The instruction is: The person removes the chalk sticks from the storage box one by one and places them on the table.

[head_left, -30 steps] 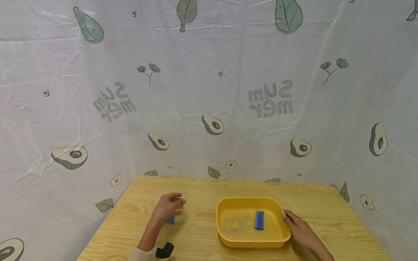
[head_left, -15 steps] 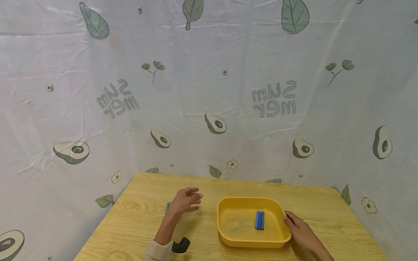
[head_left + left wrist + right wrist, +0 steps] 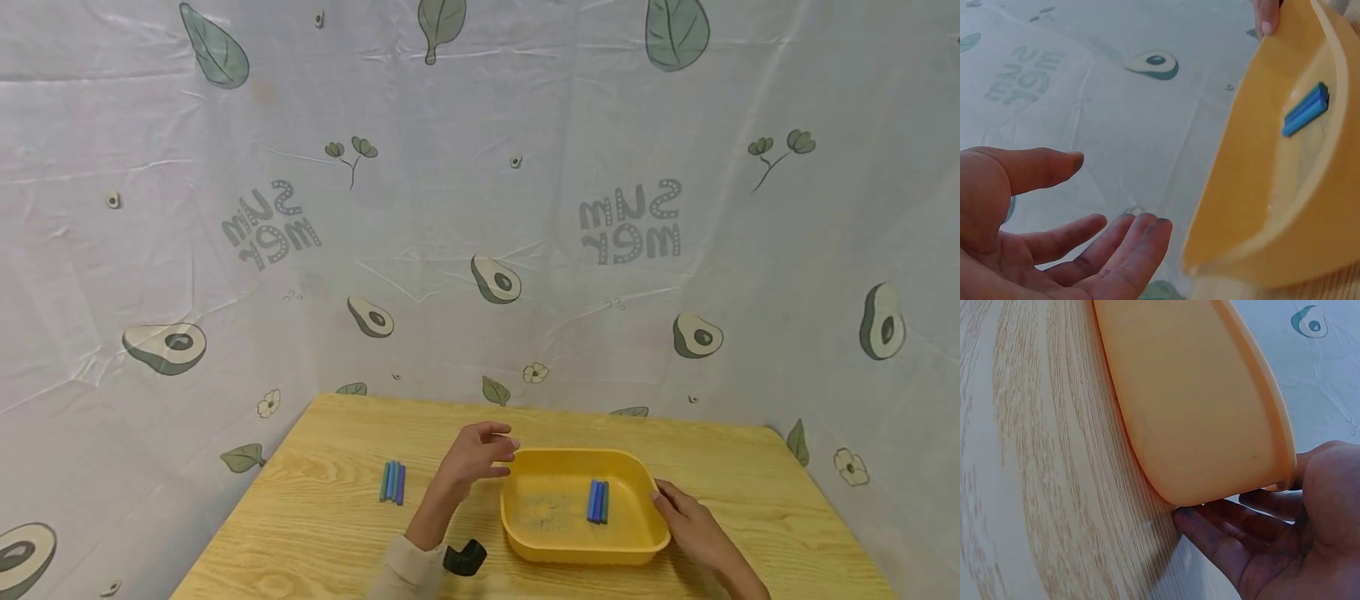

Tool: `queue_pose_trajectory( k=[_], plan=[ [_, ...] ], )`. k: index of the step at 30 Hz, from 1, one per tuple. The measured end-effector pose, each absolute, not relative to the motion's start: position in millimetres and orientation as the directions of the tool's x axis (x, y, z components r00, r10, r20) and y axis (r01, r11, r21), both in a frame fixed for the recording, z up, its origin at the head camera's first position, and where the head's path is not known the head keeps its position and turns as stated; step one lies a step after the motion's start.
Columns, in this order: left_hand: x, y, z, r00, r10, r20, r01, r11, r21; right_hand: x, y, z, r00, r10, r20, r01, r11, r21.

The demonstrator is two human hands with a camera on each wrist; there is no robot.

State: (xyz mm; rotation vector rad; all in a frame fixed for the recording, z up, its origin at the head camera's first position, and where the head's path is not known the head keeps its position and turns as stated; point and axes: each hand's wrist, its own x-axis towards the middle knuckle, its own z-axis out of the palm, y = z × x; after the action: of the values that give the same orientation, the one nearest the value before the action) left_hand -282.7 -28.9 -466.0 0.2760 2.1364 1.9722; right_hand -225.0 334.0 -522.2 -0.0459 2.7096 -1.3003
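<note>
A wood-grain table (image 3: pixel 315 542) stands against pale, creased sheeting (image 3: pixel 450 192) printed with avocados, leaves and mirrored lettering. On it sits a yellow tub (image 3: pixel 577 555), dusty inside, holding three blue and green sticks (image 3: pixel 597 502); four more sticks (image 3: pixel 392 482) lie on the bare wood to the left. The right hand (image 3: pixel 690 518) grips the tub's right end; the left hand (image 3: pixel 476 454), fingers loosely spread and holding nothing, hovers by its left rim.

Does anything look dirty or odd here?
Dark smudges mar the yellow tray, left of its three sticks in the head view; the left hand has stained fingertips. "Summer" lettering on the backdrop reads backwards.
</note>
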Motion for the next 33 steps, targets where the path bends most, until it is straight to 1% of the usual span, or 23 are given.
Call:
queue_pose_trajectory(
  k=[8, 21, 26, 33],
  plan=[
    [-286, 8, -465, -0.947, 0.317, -0.046, -0.021, 0.082, 0.996, -226, 335, -524, -0.989, -0.091, -0.115, 0.038, 0.594, -0.804],
    [-289, 49, -464, -0.936, 0.341, -0.083, -0.038, 0.137, 0.99, -227, 335, -525, -0.991, -0.071, -0.114, 0.048, 0.603, -0.796],
    [-289, 64, -468, -0.94, 0.326, -0.1, -0.044, 0.175, 0.984, -226, 335, -524, -0.993, -0.081, -0.087, 0.021, 0.605, -0.796],
    [-289, 81, -476, -0.94, 0.299, -0.164, -0.082, 0.269, 0.96, -227, 334, -524, -0.993, -0.068, -0.096, 0.034, 0.619, -0.784]
  ],
)
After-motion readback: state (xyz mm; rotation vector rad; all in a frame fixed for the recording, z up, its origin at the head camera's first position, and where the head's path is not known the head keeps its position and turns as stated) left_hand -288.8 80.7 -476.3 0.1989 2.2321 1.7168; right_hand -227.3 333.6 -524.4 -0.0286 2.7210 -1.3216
